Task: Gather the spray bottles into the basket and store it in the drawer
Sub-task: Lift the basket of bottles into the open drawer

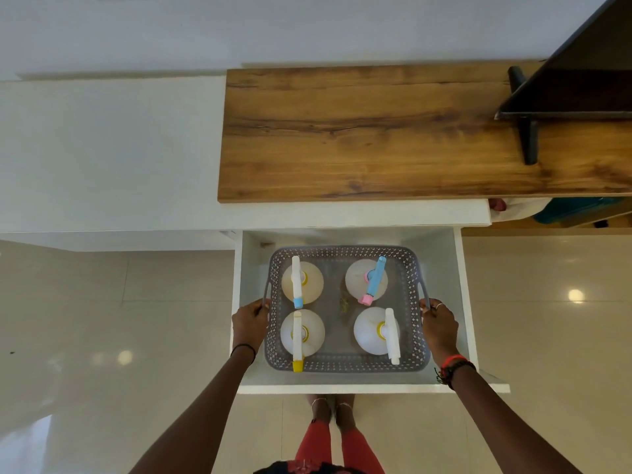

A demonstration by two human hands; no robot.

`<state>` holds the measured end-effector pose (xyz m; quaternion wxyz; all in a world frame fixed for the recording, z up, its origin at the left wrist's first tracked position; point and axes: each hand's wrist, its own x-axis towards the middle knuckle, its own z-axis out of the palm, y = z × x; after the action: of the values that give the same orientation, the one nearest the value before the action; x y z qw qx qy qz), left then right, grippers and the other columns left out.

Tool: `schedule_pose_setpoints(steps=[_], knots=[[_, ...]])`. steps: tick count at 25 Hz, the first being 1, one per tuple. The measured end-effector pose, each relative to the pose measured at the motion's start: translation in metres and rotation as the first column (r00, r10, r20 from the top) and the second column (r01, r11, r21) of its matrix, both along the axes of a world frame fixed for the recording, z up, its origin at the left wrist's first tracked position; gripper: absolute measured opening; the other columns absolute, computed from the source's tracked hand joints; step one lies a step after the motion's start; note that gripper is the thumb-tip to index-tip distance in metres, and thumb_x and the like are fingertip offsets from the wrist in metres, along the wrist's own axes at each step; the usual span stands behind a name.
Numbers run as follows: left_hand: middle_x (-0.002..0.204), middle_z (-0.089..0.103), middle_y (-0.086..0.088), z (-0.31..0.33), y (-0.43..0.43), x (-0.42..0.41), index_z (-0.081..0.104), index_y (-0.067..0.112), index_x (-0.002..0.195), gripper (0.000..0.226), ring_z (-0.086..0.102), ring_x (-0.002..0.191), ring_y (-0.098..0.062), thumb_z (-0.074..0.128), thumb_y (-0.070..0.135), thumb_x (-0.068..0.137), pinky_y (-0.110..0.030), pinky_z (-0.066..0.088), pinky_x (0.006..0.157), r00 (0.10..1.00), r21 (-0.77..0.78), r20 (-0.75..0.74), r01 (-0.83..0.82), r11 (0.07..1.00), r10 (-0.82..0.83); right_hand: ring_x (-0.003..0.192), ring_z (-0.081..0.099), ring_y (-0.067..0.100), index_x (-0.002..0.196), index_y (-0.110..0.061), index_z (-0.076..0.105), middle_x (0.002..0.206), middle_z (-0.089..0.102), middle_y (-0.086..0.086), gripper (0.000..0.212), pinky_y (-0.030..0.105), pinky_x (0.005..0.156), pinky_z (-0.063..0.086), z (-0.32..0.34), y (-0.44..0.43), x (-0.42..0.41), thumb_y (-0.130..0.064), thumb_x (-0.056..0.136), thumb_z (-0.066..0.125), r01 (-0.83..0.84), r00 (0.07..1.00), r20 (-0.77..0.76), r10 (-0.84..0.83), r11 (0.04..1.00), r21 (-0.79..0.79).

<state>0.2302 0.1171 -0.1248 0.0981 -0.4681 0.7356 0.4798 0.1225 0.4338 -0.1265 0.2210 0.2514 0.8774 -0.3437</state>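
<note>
A grey perforated basket [345, 366] sits inside the open white drawer [461, 268]. Several spray bottles stand upright in it: a yellowish one with a white trigger and blue nozzle [309, 280], one with a blue trigger and pink nozzle [355, 277], one with a yellow nozzle [314, 333], and a white one [367, 331]. My left hand [249, 323] grips the basket's left handle. My right hand [439, 323] grips the right handle.
A wooden countertop [359, 131] lies above the drawer, with a dark TV [581, 83] on a stand at its right. Glossy beige floor tiles surround the drawer. My feet [333, 410] stand just before the drawer front. A teal item [574, 210] shows at right.
</note>
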Motion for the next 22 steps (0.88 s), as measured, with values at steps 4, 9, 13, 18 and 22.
schedule_pose_setpoints(steps=[4,9,13,18,22], knots=[[0.074,0.064,-0.012,-0.028,-0.001,-0.007,0.069,0.01,0.071,0.028,0.055,0.072,-0.021,0.055,0.02,0.094,-0.04,0.054,0.076,1.0,0.027,0.023,-0.012,1.0,0.011,0.106,0.061,0.04,0.111,0.0,0.066,0.113,0.067,0.023,0.031,0.035,0.09,0.046,-0.026,-0.001,-0.003,-0.007,0.097,0.04,0.007,1.0,-0.014,-0.007,1.0,0.006],[0.076,0.058,-0.011,-0.063,-0.002,-0.014,0.065,0.014,0.077,0.023,0.051,0.074,-0.019,0.053,0.02,0.095,-0.032,0.046,0.07,0.999,0.068,0.049,-0.012,0.998,0.008,0.107,0.061,0.041,0.111,0.003,0.064,0.112,0.067,0.025,0.031,0.04,0.092,0.046,-0.059,-0.006,-0.012,-0.008,0.097,0.039,-0.037,0.999,-0.026,0.038,0.999,0.028],[0.079,0.055,-0.009,-0.09,-0.003,-0.017,0.07,0.01,0.088,0.02,0.049,0.077,-0.018,0.052,0.013,0.095,-0.028,0.041,0.072,0.997,0.077,0.069,-0.028,0.997,0.023,0.103,0.062,0.039,0.108,0.0,0.064,0.107,0.068,0.023,0.03,0.032,0.083,0.045,-0.091,-0.01,-0.018,-0.007,0.097,0.037,-0.067,0.998,-0.012,0.068,0.997,0.045],[0.08,0.051,-0.008,-0.123,-0.007,-0.027,0.058,0.019,0.066,0.03,0.045,0.079,-0.017,0.053,0.011,0.094,-0.028,0.039,0.075,0.996,0.063,0.086,-0.034,0.997,0.029,0.098,0.063,0.038,0.105,-0.001,0.064,0.103,0.069,0.021,0.029,0.024,0.073,0.037,-0.126,-0.012,-0.023,-0.005,0.096,0.037,-0.097,0.995,-0.002,0.098,0.992,0.076],[0.079,0.056,-0.007,-0.145,-0.009,-0.033,0.071,0.008,0.086,0.019,0.049,0.08,-0.017,0.053,0.009,0.093,-0.028,0.045,0.079,0.993,0.011,0.114,-0.025,1.0,0.023,0.096,0.064,0.036,0.105,-0.001,0.064,0.103,0.069,0.02,0.029,0.022,0.073,0.037,-0.142,-0.01,-0.025,-0.006,0.096,0.037,-0.094,0.996,0.007,0.094,0.992,0.084]])
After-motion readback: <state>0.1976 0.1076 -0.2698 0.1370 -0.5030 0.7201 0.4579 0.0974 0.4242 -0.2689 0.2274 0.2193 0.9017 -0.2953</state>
